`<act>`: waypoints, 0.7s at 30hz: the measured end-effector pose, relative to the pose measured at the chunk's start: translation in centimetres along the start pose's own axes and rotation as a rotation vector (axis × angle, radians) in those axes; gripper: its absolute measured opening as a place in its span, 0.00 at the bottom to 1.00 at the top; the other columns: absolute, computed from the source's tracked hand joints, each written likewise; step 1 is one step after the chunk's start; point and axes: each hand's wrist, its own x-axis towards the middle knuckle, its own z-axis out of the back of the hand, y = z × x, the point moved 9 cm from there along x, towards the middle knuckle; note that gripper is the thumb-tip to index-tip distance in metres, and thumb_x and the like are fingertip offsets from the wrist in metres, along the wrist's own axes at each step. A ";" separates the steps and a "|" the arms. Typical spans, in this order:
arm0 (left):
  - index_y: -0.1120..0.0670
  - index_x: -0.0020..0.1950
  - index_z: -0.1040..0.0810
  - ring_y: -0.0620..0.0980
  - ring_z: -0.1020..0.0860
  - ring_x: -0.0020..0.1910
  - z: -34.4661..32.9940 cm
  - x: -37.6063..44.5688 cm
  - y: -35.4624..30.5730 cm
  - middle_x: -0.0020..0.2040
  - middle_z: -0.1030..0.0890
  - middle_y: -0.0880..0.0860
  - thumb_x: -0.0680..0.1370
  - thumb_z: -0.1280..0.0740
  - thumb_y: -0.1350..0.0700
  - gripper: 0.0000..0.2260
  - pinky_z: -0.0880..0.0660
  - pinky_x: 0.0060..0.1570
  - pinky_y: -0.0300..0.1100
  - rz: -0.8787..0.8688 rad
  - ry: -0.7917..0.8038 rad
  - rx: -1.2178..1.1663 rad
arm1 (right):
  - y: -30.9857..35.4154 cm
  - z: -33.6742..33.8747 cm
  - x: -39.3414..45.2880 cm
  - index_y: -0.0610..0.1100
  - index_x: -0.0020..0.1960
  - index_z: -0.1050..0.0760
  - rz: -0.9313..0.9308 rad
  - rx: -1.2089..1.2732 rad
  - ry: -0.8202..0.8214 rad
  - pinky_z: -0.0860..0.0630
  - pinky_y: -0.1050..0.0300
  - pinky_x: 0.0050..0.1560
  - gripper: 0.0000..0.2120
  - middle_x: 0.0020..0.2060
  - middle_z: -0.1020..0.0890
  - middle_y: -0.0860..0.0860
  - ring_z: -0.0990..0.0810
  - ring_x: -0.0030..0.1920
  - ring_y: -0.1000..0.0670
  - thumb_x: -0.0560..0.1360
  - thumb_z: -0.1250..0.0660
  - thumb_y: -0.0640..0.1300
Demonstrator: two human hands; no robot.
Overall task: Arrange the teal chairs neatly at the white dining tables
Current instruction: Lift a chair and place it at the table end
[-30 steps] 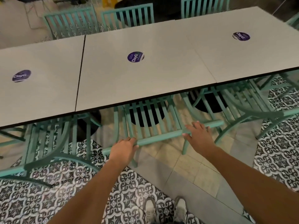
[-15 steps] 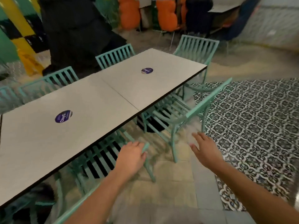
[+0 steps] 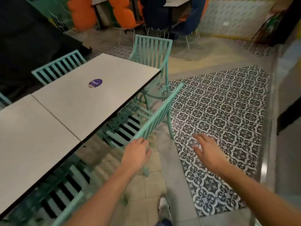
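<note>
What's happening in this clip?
A person is tidying teal chairs along a row of white tables. The left hand is at the near end of a chair's top rail, though a firm grip isn't clear. The seat is partly under the table. The right hand hovers open over the patterned floor, touching nothing.

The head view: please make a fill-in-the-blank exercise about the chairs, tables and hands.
1. The left hand touches the top rail of a chair whose colour is ____.
2. The right hand is open above the ____ floor tiles.
3. The sticker on the white table is ____ in colour.
4. The chair at the table's far end stands ____.

Missing words: teal; patterned; purple; upright
</note>
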 end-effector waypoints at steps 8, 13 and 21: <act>0.53 0.71 0.32 0.53 0.26 0.58 -3.6 13.5 1.7 0.62 0.27 0.52 0.80 0.42 0.46 0.21 0.26 0.55 0.47 0.106 0.035 -0.017 | 3.5 -0.9 14.1 0.48 0.76 0.43 0.223 -0.062 0.058 0.41 0.50 0.72 0.26 0.74 0.37 0.48 0.38 0.72 0.46 0.80 0.43 0.53; 0.51 0.72 0.35 0.56 0.24 0.57 -5.6 17.0 4.2 0.64 0.27 0.53 0.80 0.43 0.45 0.22 0.24 0.50 0.50 0.195 0.221 -0.068 | 7.2 -2.0 23.3 0.49 0.77 0.44 0.434 -0.136 0.120 0.47 0.46 0.75 0.27 0.76 0.42 0.45 0.45 0.76 0.43 0.80 0.42 0.51; 0.50 0.61 0.26 0.54 0.21 0.51 -7.8 18.4 6.5 0.54 0.20 0.51 0.80 0.41 0.47 0.13 0.23 0.47 0.47 0.365 0.350 -0.077 | 6.6 -6.5 27.5 0.46 0.67 0.27 0.606 -0.172 0.190 0.35 0.36 0.68 0.21 0.68 0.28 0.41 0.31 0.69 0.37 0.75 0.32 0.46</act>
